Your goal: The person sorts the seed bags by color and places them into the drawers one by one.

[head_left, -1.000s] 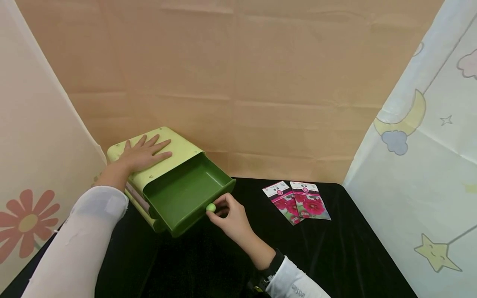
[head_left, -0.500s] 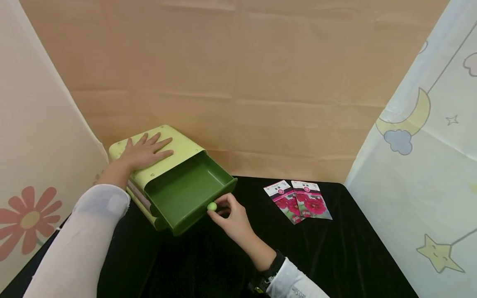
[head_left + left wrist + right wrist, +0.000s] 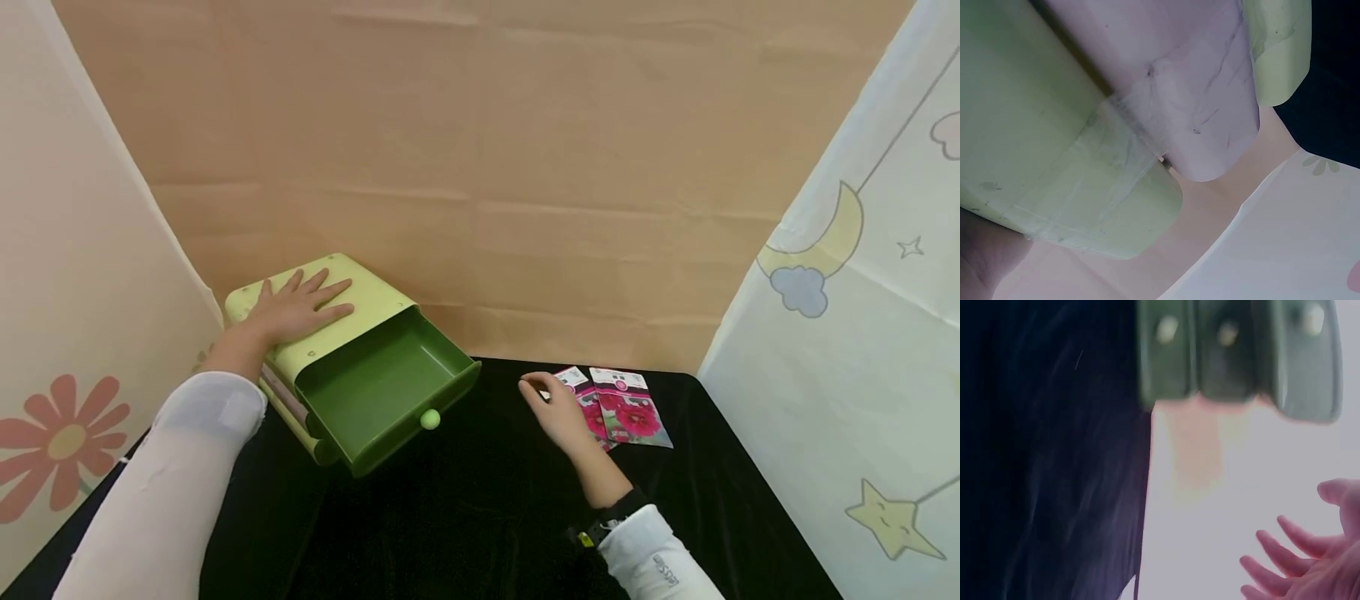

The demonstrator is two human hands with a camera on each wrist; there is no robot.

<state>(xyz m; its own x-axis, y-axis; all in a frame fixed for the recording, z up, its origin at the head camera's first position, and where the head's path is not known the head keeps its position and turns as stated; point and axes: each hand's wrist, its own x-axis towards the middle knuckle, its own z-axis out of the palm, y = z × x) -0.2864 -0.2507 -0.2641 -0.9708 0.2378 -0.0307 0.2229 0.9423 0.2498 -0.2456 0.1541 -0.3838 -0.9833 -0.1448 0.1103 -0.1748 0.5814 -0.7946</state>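
My left hand (image 3: 296, 312) rests flat with fingers spread on the pale green top of a small drawer cabinet (image 3: 367, 300). Its top drawer (image 3: 378, 379), dark green and pulled out, has bare inner walls and floor. A round light green knob (image 3: 430, 419) sits on the drawer's front. To the right of it, my right hand (image 3: 558, 417) holds nothing; its fingers look loosely bent, and the right wrist view shows them spread apart. This hand partly covers the left one of two flower seed packets (image 3: 633, 408) with pink blooms.
Black cloth (image 3: 450, 517) covers the table. A brown paper wall (image 3: 480, 208) stands behind it, with printed white sheets at both sides. In the right wrist view, three drawer fronts (image 3: 1227, 356) with knobs show blurred. The left wrist view shows the cabinet's lilac middle tier (image 3: 1191, 100).
My right hand has let go of the drawer knob and moved right, to the seed packets. The left hand stays on the cabinet, and the drawer remains pulled out.
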